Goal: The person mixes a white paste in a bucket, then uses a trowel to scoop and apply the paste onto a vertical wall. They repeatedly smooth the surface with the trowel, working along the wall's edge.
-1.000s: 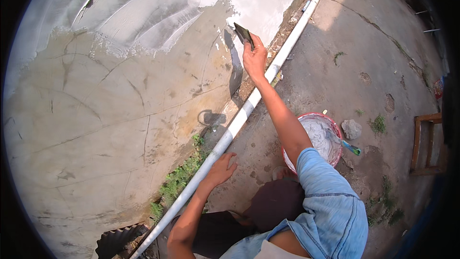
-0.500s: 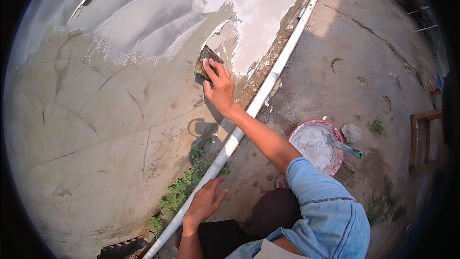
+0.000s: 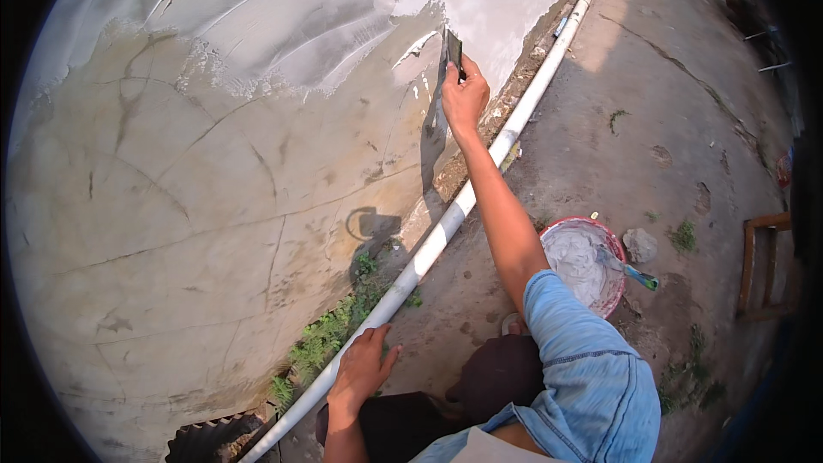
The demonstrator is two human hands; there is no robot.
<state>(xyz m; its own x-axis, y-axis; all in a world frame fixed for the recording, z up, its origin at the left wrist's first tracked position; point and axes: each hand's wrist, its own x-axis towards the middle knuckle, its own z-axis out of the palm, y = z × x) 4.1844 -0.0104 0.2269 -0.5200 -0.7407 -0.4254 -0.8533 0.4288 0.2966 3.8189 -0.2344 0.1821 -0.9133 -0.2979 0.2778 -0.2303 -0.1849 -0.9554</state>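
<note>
While the person crouches at the foot of a wall (image 3: 171, 231), the view runs from bare render on the left to fresh plaster on the right. Left and centre: the wall's lower and middle face is dry, tan and crossed by hairline cracks; no new coat lies on it. Upper centre: a band of wet grey plaster (image 3: 309, 26) shows curved trowel strokes, with a ragged lower edge where it meets the old surface. Lower centre: weeds (image 3: 330, 334) grow along the wall's base, beside a white pipe (image 3: 446, 227) that runs diagonally along the ground. The left hand (image 3: 360, 373) rests flat on this pipe, fingers spread, holding nothing. Centre right: the right hand (image 3: 463, 94), arm fully extended upward, grips a trowel (image 3: 452, 47) by its handle; the blade stands on edge against the wall at the boundary between the wet coat and the bare patch. Beyond it, to the right, the wall appears smoothly coated. Right: a red bucket (image 3: 591, 261) of grey mix stands on the ground (image 3: 651, 103) near the elbow, with a second tool (image 3: 630, 270) lying across its rim; the bucket looks still well filled. A wooden frame (image 3: 763, 266) stands at the far right edge. Judged from the surfaces, the upper band and right stretch are covered, whereas the large lower left area remains to be coated.
</note>
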